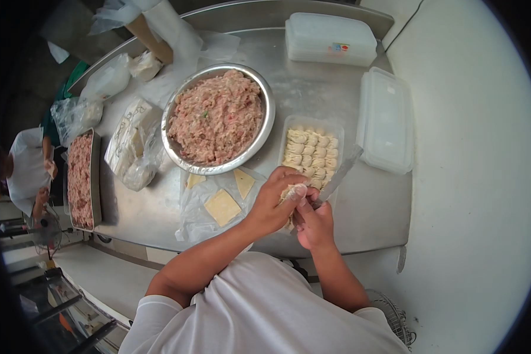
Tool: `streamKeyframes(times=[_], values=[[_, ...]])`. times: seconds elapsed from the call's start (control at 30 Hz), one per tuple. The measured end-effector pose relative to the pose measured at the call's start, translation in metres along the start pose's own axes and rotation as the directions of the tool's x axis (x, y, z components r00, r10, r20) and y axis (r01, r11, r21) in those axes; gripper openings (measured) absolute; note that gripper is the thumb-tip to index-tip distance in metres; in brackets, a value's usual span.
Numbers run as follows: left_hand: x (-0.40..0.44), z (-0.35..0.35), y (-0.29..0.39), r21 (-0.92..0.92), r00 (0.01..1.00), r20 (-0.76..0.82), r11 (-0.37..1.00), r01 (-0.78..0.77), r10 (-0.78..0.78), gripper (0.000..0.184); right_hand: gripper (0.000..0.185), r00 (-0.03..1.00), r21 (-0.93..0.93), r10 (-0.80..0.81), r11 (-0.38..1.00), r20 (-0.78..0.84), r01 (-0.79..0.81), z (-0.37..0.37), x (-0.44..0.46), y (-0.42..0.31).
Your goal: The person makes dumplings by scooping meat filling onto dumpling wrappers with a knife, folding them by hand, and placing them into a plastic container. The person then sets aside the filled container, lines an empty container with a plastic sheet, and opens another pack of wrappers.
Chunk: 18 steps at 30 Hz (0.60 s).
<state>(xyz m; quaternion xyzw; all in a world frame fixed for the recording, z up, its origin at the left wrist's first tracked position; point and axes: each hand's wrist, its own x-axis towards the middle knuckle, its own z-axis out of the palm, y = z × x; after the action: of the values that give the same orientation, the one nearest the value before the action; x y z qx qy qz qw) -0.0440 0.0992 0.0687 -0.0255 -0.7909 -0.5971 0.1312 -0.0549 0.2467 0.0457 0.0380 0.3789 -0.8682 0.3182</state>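
Observation:
My left hand [272,203] is closed around a partly folded dumpling [291,192] of pale dough. Against it, the fingers of my right hand [316,225] are closed and also grip a flat metal knife [341,174], its blade slanting up and to the right. Just beyond my hands stands a clear plastic container [282,138] with rows of folded dumplings [310,152]. To the left, square dough wrappers [222,207] lie on plastic sheeting. A steel bowl [268,121] heaped with ground meat filling [215,118] sits behind them.
Stacked plastic containers [330,38] and a lidded container [386,121] stand at the right by the wall. Bagged wrappers [127,138] and a tray of meat [81,183] lie at the left. Another person [29,168] works beyond the steel table's left edge.

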Motion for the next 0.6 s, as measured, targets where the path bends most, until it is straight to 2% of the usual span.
streamKeyframes(times=[0.03, 0.07, 0.1, 0.13, 0.2, 0.23, 0.3, 0.33, 0.4, 0.43, 0.5, 0.53, 0.6], values=[[0.002, -0.002, -0.001, -0.001, 1.000, 0.014, 1.000, 0.002, -0.002, 0.030, 0.030, 0.995, -0.049, 0.004, 0.999, -0.103, -0.009, -0.001, 0.000, -0.007], [0.005, -0.004, 0.000, 0.001, 0.994, 0.109, 1.000, -0.011, 0.011, 0.027, 0.030, 0.979, -0.098, 0.002, 0.995, -0.205, -0.023, -0.004, 0.001, -0.013], [0.009, -0.003, 0.002, 0.001, 0.980, 0.200, 1.000, -0.024, 0.023, 0.030, 0.030, 0.977, -0.093, -0.001, 0.996, -0.214, -0.019, -0.011, 0.002, -0.016], [0.014, -0.001, 0.003, -0.001, 0.978, 0.207, 1.000, -0.021, 0.021, 0.030, 0.030, 0.977, -0.073, -0.038, 0.997, -0.208, 0.023, -0.022, 0.003, -0.019], [0.026, 0.002, 0.004, 0.048, 0.937, 0.306, 0.981, -0.189, 0.166, 0.040, 0.028, 0.982, -0.062, -0.074, 0.996, -0.173, 0.064, -0.041, 0.004, -0.029], [0.036, 0.003, -0.002, 0.047, 0.937, 0.311, 0.982, -0.186, 0.162, 0.040, 0.028, 0.981, -0.059, -0.073, 0.996, -0.178, 0.063, -0.046, 0.006, -0.037], [0.066, 0.005, -0.023, 0.071, 0.844, 0.462, 0.937, -0.342, 0.273, 0.038, 0.030, 0.979, -0.228, -0.016, 0.973, -0.201, -0.031, -0.049, 0.010, -0.051], [0.081, 0.008, -0.032, 0.130, 0.860, 0.453, 0.937, -0.324, 0.235, 0.033, 0.030, 0.979, -0.229, -0.018, 0.973, -0.204, -0.029, -0.052, 0.010, -0.051], [0.116, 0.018, -0.050, 0.251, 0.904, 0.403, 0.932, -0.262, 0.145, 0.024, 0.033, 0.916, -0.352, -0.210, 0.933, -0.342, 0.082, -0.061, 0.012, -0.046], [0.133, 0.022, -0.058, 0.312, 0.928, 0.361, 0.925, -0.217, 0.096, 0.020, 0.033, 0.917, -0.353, -0.211, 0.932, -0.340, 0.083, -0.064, 0.013, -0.047], [0.158, 0.031, -0.069, 0.336, 0.939, 0.331, 0.918, -0.210, 0.093, 0.019, 0.035, 0.870, -0.431, -0.206, 0.902, -0.447, -0.007, -0.070, 0.010, -0.049], [0.165, 0.036, -0.073, 0.358, 0.948, 0.304, 0.912, -0.200, 0.089, 0.018, 0.035, 0.869, -0.432, -0.207, 0.902, -0.450, -0.009, -0.073, 0.009, -0.048], [0.172, 0.045, -0.080, 0.359, 0.945, 0.326, 0.920, -0.155, 0.031, 0.021, 0.033, 0.848, -0.467, -0.240, 0.884, -0.473, -0.010, -0.082, 0.005, -0.041]])
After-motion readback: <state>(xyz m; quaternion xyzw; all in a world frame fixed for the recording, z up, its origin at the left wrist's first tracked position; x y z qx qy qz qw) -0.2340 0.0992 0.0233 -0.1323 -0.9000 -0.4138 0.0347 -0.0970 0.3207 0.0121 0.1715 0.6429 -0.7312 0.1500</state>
